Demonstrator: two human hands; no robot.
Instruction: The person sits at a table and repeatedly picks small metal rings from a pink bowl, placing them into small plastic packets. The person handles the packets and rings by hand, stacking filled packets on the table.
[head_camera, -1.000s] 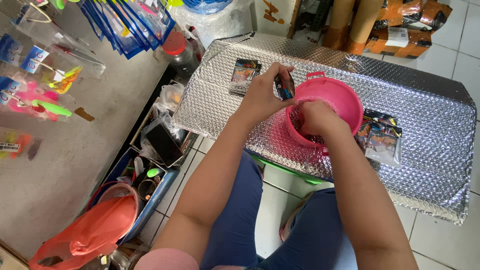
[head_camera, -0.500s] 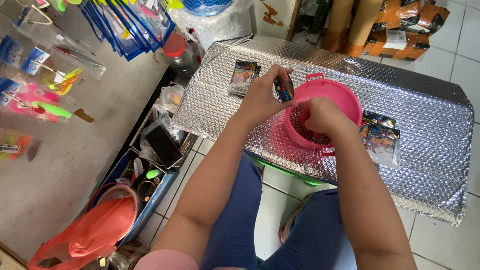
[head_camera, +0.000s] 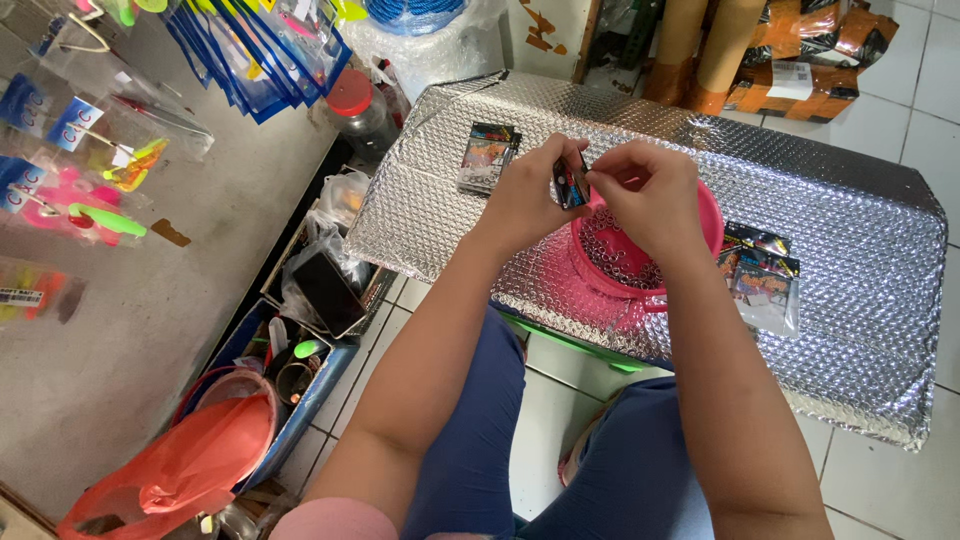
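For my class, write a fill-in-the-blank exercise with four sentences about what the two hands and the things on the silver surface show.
1. The left hand holds a small packet above a bowl whose colour is ____.
2. The bowl holds small metal ____.
3. The bowl stands on a padded sheet whose colour is ____.
4. The right hand is raised ____ the bowl.

Missing words: pink; rings; silver; above
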